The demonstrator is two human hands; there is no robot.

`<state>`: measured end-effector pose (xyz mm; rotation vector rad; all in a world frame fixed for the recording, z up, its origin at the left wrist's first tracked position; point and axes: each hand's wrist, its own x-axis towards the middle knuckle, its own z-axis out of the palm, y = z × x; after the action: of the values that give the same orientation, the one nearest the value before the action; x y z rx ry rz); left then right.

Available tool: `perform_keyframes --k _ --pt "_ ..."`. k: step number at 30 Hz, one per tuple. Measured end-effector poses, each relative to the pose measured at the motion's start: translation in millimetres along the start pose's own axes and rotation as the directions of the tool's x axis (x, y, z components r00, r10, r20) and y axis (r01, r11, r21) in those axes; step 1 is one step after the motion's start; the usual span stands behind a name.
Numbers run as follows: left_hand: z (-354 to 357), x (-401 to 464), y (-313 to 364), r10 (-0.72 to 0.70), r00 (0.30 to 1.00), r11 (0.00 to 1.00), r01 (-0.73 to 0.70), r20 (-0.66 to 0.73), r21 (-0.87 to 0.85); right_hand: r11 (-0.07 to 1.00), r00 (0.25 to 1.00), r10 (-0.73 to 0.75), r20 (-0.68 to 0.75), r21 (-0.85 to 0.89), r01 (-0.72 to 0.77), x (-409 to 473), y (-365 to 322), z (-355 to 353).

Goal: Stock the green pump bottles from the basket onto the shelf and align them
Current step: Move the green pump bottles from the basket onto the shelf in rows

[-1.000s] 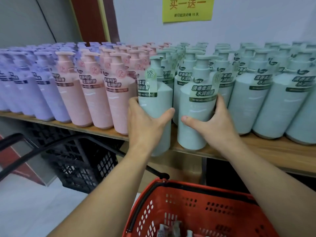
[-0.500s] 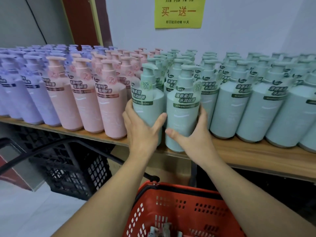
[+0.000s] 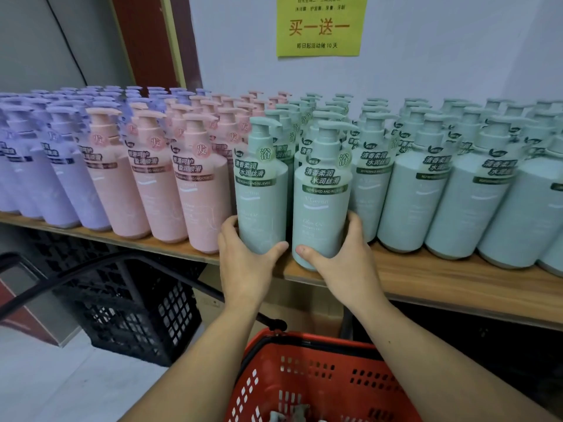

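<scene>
Green pump bottles: you hold two, both standing at the front edge of the shelf (image 3: pixel 457 281). Your left hand (image 3: pixel 243 263) wraps the left bottle (image 3: pixel 260 196) low on its body, next to the pink bottles (image 3: pixel 198 196). Your right hand (image 3: pixel 344 260) wraps the right bottle (image 3: pixel 320 208) likewise. The low grips appear chosen to slide the bases square with the front row. Labels face forward. The red basket (image 3: pixel 320 379) sits below; its contents are unclear.
</scene>
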<state>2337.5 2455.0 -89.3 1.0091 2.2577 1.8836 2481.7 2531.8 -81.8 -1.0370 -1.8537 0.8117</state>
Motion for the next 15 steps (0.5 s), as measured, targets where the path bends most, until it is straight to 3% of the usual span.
perform_keyframes --k 5,15 --pt "-0.5 -4.6 -9.3 0.031 0.997 0.998 -0.035 0.072 0.045 0.999 0.996 0.051 0.074 -0.005 -0.051 -4.0 9.0 -0.7" --pt "-18.7 -20.2 9.4 0.042 0.999 0.984 -0.042 0.005 0.171 0.974 0.997 0.034 0.069 -0.228 -0.018 -8.0 3.1 7.5"
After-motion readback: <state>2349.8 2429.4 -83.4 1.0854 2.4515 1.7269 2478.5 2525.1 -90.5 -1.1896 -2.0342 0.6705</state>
